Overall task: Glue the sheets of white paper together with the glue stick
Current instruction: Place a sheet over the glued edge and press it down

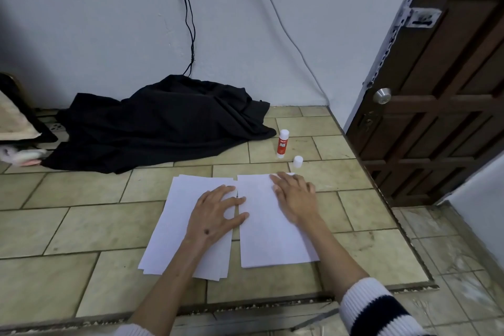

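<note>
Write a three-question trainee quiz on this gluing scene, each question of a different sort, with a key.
1. True or false: the glue stick stands upright on the tiled floor, gripped by neither hand.
2. Multiple choice: the loose white cap sits (a) on the glue stick, (b) on the floor beside it, (c) on the black cloth.
3. Fill in: the right hand presses flat on the ____ sheet of paper, while the left hand rests on the left stack, fingertips reaching the gap between them.

Key: 1 true; 2 b; 3 right.
</note>
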